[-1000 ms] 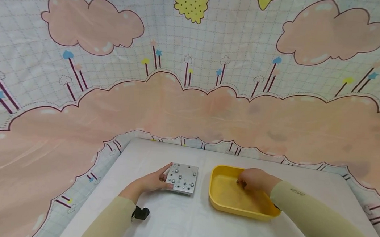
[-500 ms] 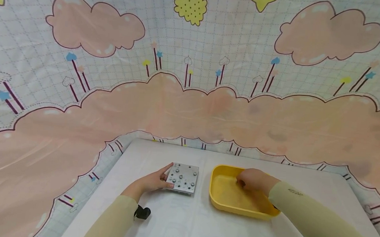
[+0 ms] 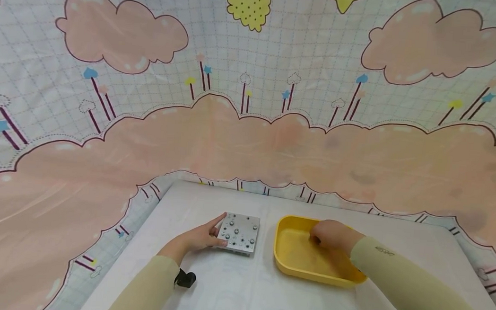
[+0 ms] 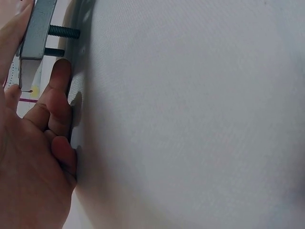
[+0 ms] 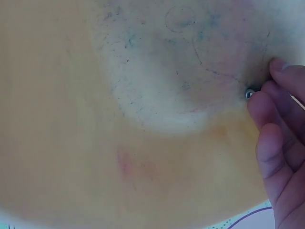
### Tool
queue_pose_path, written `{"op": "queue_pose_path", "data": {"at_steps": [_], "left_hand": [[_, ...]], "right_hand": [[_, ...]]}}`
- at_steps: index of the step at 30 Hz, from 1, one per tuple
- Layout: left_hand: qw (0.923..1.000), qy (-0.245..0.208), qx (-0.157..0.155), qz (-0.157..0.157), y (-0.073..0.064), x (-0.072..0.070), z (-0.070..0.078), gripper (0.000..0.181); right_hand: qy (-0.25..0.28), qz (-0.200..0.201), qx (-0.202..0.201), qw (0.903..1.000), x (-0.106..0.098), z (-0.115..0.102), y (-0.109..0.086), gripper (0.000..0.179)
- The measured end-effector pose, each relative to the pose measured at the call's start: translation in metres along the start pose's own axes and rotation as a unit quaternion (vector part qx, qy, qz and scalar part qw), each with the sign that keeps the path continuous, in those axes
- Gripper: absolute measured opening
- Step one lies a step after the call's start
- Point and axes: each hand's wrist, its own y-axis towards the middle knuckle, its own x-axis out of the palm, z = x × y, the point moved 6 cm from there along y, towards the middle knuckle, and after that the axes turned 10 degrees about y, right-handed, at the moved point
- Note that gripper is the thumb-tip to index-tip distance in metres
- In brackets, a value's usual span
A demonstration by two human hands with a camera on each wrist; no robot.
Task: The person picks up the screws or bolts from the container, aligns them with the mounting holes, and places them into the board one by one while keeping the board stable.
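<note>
A square silver metal plate [image 3: 244, 223] with holes and several bolt heads lies left of the middle in the head view. My left hand [image 3: 196, 237] grips its left side, thumb at the near corner and a finger at the far one. Threaded bolt ends [image 4: 65, 32] stick out below the plate in the left wrist view. Inside a yellow tray [image 3: 313, 275] is my right hand [image 3: 333, 234], fingers curled. The right wrist view shows its fingertips pinching a small socket-head screw [image 5: 249, 94] close to the tray floor; most of the screw is hidden.
Both things sit on a white-covered table [image 3: 239, 296], the tray to the right of the plate. A patterned cloth [image 3: 248, 145] hangs behind and around it. At the left wrist is a small black device [image 3: 186, 279].
The right hand's fingers shift very slightly inside the tray. The left hand and the plate stay in place; the head view sways a little.
</note>
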Motion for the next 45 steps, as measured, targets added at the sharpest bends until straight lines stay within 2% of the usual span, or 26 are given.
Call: {"op": "queue_pose_path", "data": {"at_steps": [3,5,8,10,11,13,21,27,29,34,39,45], "left_hand": [[1.0000,0.001,0.005,0.000,0.001,0.000,0.001,0.104],[1.0000,0.002,0.008,0.000,0.002,-0.001,0.002,0.104],[0.9999,0.005,0.009,0.002,0.001,-0.002,0.003,0.104],[0.9999,0.007,0.008,0.002,0.000,-0.003,0.003,0.104],[0.9999,0.008,0.008,0.002,0.000,-0.003,0.004,0.104],[0.9999,0.012,0.007,0.004,-0.001,-0.004,0.004,0.104],[0.9999,0.013,0.000,0.009,-0.002,-0.005,0.002,0.104],[0.9997,0.022,-0.002,0.012,0.000,-0.006,-0.001,0.103],[0.9997,0.021,-0.002,0.011,0.000,-0.006,-0.001,0.103],[0.9999,0.013,-0.002,0.008,-0.001,-0.006,-0.003,0.104],[1.0000,0.007,0.001,0.002,-0.001,-0.004,-0.004,0.105],[0.9999,0.012,0.007,-0.002,0.000,-0.002,0.001,0.104]], "right_hand": [[0.074,0.016,0.056,0.9956,-0.001,0.004,-0.004,0.020],[0.085,0.018,0.067,0.9940,-0.002,0.005,-0.005,0.022],[-0.004,-0.006,0.005,1.0000,-0.003,-0.001,-0.003,0.018],[-0.058,-0.018,-0.042,0.9972,-0.002,-0.006,-0.002,0.017],[-0.076,-0.021,-0.058,0.9952,-0.003,-0.007,-0.002,0.016],[-0.070,-0.020,-0.063,0.9953,-0.005,-0.008,-0.001,0.013],[0.017,0.005,-0.048,0.9987,-0.017,-0.011,-0.001,0.006],[0.085,0.021,-0.046,0.9950,-0.021,-0.017,0.000,0.004],[0.132,0.023,-0.039,0.9902,-0.021,-0.019,0.001,0.007],[0.236,0.042,-0.028,0.9705,-0.022,-0.030,0.009,0.013],[0.278,0.055,-0.038,0.9584,-0.023,-0.051,0.020,0.011],[0.288,0.053,-0.035,0.9555,-0.019,-0.076,0.036,0.008]]}}
